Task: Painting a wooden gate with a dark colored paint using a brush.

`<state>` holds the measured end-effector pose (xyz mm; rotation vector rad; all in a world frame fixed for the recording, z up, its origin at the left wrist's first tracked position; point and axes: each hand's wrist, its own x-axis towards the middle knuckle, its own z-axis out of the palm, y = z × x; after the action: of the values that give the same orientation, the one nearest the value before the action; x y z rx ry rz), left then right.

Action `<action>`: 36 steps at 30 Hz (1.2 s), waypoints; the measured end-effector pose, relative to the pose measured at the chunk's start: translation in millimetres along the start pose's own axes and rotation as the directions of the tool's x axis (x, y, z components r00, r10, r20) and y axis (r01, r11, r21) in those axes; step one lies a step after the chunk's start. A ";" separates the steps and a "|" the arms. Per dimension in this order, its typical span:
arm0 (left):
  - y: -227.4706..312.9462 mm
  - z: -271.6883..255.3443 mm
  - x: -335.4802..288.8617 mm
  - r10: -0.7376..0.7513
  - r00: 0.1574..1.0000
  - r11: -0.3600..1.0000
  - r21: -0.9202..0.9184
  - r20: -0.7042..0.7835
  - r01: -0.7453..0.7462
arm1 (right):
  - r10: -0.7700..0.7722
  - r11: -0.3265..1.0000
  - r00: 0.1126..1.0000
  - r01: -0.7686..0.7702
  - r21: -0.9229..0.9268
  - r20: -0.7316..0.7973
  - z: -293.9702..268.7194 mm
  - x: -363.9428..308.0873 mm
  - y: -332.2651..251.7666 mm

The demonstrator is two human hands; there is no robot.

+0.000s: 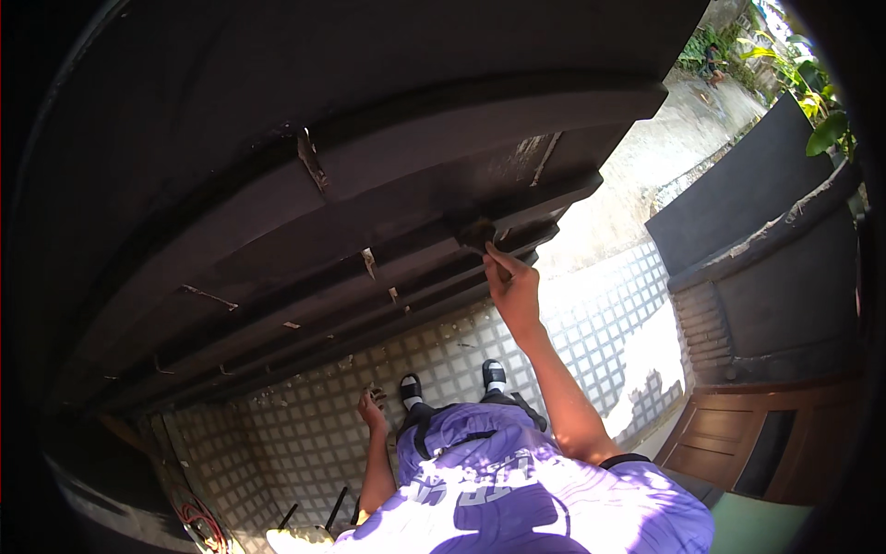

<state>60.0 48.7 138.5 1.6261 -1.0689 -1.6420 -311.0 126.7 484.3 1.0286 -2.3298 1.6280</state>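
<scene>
one dark thing (477, 234) is in the fingers of the right hand (513, 288). it is so dim that i cannot tell just what it is. it is up by the big black wall (434, 198), close to the right end, and it looks like it touches one of the ledges (554, 191). the right grip is pinched on it, with the thumb and fingers close together. the wall has long ledges that run across it in rows. there are pale scraped spots (312, 161) on it, some long and thin, some just little bits.

the left hand (373, 410) hangs low, well apart from the dark thing. its fingers are bent, but i cannot tell if the left grip has anything in it.

the person has a purple shirt (554, 462) with white print, and black sandals (494, 373) over pale socks (413, 401). the feet are on a floor (305, 434) with lots of little squares. down at the left there are red cords (205, 519).

over on the right there is a brown door (715, 432), and above it a dark gray wall (784, 295). green leaves (827, 134) hang at the top right, with bright sun on the ground (706, 115).
</scene>
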 end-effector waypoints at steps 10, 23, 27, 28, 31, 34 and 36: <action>-17.0 -2.9 -8.5 -0.008 1.000 0.999 -0.048 -0.019 0.007 | -0.052 0.994 0.992 0.063 0.093 -0.113 -24.2 43.1 -74.9; -11.6 -31.3 -12.9 -0.004 0.995 0.993 -0.115 -0.102 -0.008 | 0.468 0.467 0.586 -0.800 0.378 0.662 -13.7 -0.7 -1.9; -2.3 -32.6 -7.6 -0.004 0.997 0.991 -0.133 -0.083 -0.007 | 0.484 0.305 0.527 -0.850 0.430 0.698 -26.0 21.9 -24.9; -0.9 -31.6 -7.0 0.001 0.997 0.991 -0.134 -0.075 -0.011 | 0.502 0.301 0.558 -0.829 0.471 0.660 -31.3 31.8 -35.6; 1.9 -27.6 -1.1 0.041 0.997 0.991 -0.122 -0.070 -0.050 | 0.465 0.467 0.735 -0.677 0.568 0.494 -39.9 50.3 -51.1; 2.7 -30.5 -4.0 0.009 0.996 0.998 -0.053 -0.088 -0.013 | 0.350 0.732 0.903 -0.431 0.527 0.251 -41.5 63.2 -41.0; 13.7 -25.1 -7.1 0.016 0.999 1.000 0.022 -0.047 -0.015 | 0.393 0.792 0.868 -0.488 0.369 0.304 -39.0 64.1 11.5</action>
<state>83.7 44.4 155.5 1.6575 -1.0763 -1.5796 -377.3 133.3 520.7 0.7750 -2.5502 2.4197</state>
